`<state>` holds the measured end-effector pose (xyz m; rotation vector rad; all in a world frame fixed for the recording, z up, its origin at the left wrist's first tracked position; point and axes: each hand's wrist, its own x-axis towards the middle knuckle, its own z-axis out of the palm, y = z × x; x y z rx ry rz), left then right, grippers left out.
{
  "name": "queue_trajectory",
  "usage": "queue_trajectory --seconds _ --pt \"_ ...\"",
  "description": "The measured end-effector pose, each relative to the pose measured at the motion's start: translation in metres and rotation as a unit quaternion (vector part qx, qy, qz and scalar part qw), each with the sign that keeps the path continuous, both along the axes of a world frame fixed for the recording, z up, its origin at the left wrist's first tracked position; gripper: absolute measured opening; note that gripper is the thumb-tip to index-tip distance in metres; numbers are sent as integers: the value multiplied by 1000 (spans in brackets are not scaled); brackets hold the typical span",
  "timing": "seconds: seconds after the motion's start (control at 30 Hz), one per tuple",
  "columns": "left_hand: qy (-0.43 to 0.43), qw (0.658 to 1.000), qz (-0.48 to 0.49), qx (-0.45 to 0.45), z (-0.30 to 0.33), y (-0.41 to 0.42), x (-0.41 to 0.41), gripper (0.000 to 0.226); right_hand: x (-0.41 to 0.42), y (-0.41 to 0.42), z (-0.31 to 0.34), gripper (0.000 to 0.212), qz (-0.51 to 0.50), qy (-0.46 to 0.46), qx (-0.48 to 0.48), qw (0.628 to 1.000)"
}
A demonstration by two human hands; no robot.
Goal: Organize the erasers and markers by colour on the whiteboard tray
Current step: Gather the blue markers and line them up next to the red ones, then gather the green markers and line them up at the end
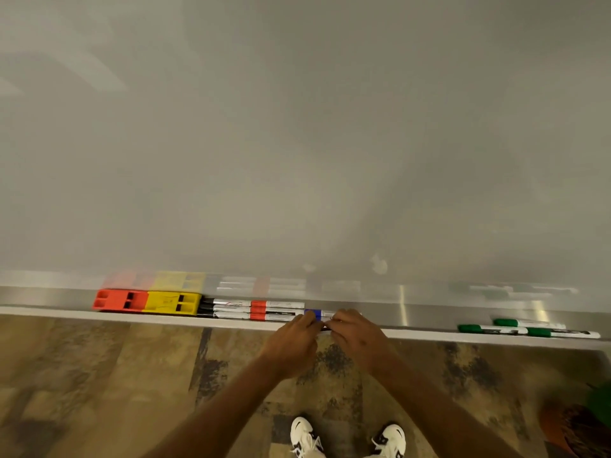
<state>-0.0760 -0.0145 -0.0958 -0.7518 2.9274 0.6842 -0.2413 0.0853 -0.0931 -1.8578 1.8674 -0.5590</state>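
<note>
Nearest to us are our two white shoes (347,439) on the patterned floor (99,375), with our bare forearms reaching up from the bottom of the view toward the whiteboard tray (49,297).

Our left hand (292,345) and right hand (358,338) meet at the front edge of the tray, about the middle of its visible length. The fingertips of both are pinched together on a small dark thing between them; it is too hidden and blurred for us to say what it is. Just behind our fingers, a blue marker (317,313) lies in the tray, its blue cap showing and its barrel running under our right hand.

Left of our hands, three red-banded markers (261,310) lie lengthwise, stacked side by side from the front edge to the back of the tray, their dark ends touching a yellow eraser (172,303). An orange-red eraser (120,300) sits flush against the yellow one on its left, nearer the tray's left end.

Toward the right end, well apart from our hands, three green markers (529,328) lie together, lengthwise.

Beyond the tray, the whiteboard (297,127) rises blank and greyish, with faint reflections of the erasers and markers along its lower edge.
</note>
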Motion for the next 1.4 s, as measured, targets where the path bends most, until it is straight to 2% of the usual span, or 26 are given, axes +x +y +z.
queue_trajectory --seconds 0.13,0.27,0.5,0.7,0.87,1.0,1.13,1.3,1.4 --pt "19 998 22 -54 6 -3 17 41 -1 -7 -8 23 19 65 -16 998" --pt "25 995 81 -54 14 -12 38 43 -23 -7 -20 32 -59 108 21 992" --pt "39 996 -4 -80 7 -21 88 25 -15 -15 -43 48 -87 180 107 974" --pt "39 996 -11 -85 3 -29 107 22 -9 -17 -50 40 -108 190 110 969" --pt "32 996 -22 -83 -3 -33 109 19 -6 -12 -43 44 -136 170 89 972" --pt "34 995 -38 -91 0 -32 83 22 -16 8 -33 40 -143 140 39 979" --pt "60 995 -32 -73 9 -20 34 23 -44 43 -33 21 -180 108 37 977" --pt "95 992 -59 -56 14 13 -41 25 -96 113 -42 28 -232 75 54 968" --pt "90 995 -37 -15 8 46 -89 27 -133 153 -38 30 -241 70 64 966"
